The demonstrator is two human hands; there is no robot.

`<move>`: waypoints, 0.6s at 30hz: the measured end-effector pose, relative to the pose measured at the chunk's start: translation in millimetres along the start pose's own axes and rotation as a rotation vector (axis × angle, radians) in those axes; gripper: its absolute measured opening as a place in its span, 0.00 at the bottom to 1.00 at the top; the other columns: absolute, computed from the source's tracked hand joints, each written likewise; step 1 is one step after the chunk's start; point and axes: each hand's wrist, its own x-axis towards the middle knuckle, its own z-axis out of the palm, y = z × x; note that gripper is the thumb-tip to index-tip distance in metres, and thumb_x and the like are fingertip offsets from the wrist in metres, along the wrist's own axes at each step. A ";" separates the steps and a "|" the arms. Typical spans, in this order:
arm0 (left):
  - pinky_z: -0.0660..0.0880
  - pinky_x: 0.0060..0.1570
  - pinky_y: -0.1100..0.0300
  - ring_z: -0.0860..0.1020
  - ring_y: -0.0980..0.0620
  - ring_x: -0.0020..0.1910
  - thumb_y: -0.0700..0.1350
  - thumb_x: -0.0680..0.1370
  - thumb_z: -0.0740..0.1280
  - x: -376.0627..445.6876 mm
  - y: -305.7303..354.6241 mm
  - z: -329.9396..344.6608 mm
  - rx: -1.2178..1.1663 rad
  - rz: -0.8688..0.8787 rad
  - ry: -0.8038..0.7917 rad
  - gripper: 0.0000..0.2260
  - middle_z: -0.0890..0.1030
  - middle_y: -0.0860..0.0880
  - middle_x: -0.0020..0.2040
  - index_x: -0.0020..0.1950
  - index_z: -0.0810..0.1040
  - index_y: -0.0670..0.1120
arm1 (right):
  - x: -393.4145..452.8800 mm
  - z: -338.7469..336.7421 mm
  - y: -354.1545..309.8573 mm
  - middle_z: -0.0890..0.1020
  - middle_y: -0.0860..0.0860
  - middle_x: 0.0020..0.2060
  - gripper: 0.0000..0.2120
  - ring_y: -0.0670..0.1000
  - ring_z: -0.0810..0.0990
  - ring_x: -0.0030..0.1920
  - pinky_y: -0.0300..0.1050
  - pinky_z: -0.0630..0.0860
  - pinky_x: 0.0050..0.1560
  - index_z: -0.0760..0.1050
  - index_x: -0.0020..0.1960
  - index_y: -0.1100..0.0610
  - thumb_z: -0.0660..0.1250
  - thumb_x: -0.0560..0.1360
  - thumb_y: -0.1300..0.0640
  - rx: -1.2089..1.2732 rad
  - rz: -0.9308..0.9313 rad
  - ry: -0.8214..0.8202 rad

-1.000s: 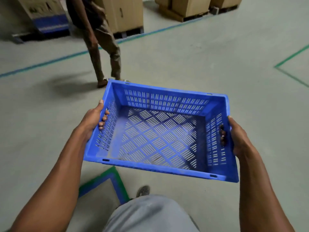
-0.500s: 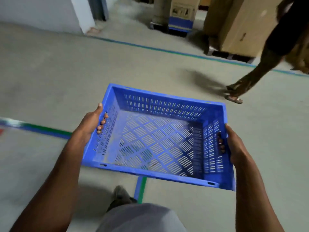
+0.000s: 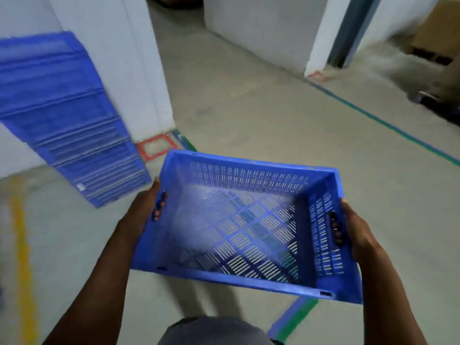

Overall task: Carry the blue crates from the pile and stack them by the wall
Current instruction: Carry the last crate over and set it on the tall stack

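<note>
Above the grey concrete floor (image 3: 249, 115), both hands, left hand (image 3: 145, 210) and right hand (image 3: 356, 230), carry an empty slotted blue plastic crate (image 3: 244, 227), fingers (image 3: 159, 207) hooked through its side handles, near a blurred stack of blue crates (image 3: 67, 115) against the white wall (image 3: 104, 33).

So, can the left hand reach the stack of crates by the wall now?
Probably not yet. The left hand is shut on the carried crate, like the right hand, and open floor still separates it from the stack.
</note>
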 end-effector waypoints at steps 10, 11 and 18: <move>0.60 0.20 0.65 0.61 0.54 0.18 0.64 0.82 0.56 51.9 41.3 -213.0 -0.198 -0.033 0.416 0.26 0.67 0.50 0.27 0.44 0.77 0.43 | 99.4 319.7 -129.7 0.67 0.49 0.27 0.22 0.46 0.61 0.20 0.36 0.58 0.18 0.71 0.42 0.54 0.56 0.81 0.36 -0.271 -0.052 -0.406; 0.60 0.20 0.65 0.61 0.54 0.19 0.64 0.82 0.56 61.5 47.5 -229.5 -0.198 -0.025 0.449 0.25 0.68 0.50 0.27 0.44 0.77 0.44 | 108.4 350.3 -144.2 0.66 0.49 0.27 0.22 0.46 0.61 0.20 0.36 0.58 0.18 0.71 0.43 0.54 0.55 0.81 0.36 -0.289 -0.062 -0.447; 0.60 0.18 0.68 0.63 0.56 0.19 0.64 0.83 0.53 122.9 109.5 -329.5 -0.202 0.005 0.648 0.25 0.68 0.48 0.31 0.43 0.76 0.46 | 158.3 548.8 -258.9 0.67 0.50 0.27 0.24 0.49 0.63 0.21 0.38 0.62 0.18 0.71 0.42 0.55 0.53 0.83 0.37 -0.405 -0.163 -0.693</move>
